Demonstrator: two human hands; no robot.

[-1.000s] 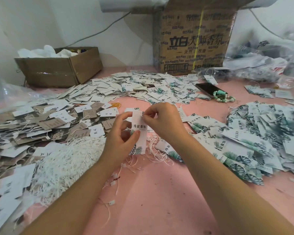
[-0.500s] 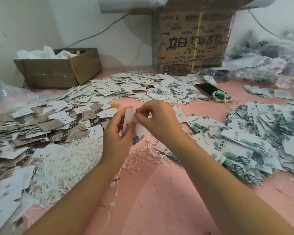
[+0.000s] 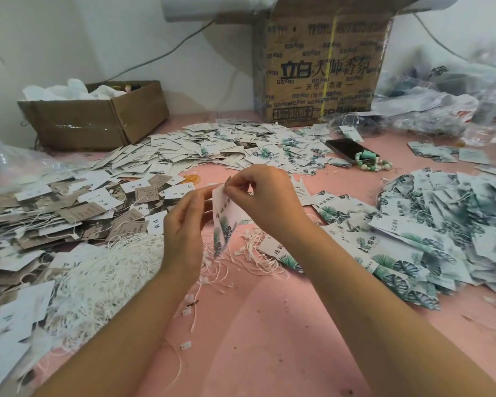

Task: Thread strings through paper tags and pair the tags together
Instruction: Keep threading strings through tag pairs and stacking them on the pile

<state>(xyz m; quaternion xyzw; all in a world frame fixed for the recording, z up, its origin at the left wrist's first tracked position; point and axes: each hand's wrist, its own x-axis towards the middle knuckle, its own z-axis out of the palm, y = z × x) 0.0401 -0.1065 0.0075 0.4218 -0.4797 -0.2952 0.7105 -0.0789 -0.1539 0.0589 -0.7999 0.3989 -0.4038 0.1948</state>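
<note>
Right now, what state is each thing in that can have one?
leaf-print tag: held up, hanging tilted.
left hand: pinches the tag's upper edge.
right hand: pinches the tag's top corner.
small cardboard box: open, white material inside.
large cardboard box: top flaps open.
phone: face up, screen dark.
bead bracelet: lying at the phone's end, touching it.

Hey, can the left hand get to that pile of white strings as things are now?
Probably yes: the string pile lies right beside the left hand, nothing between them. But that hand is pinching the tag, so it would need to let go first.
</note>
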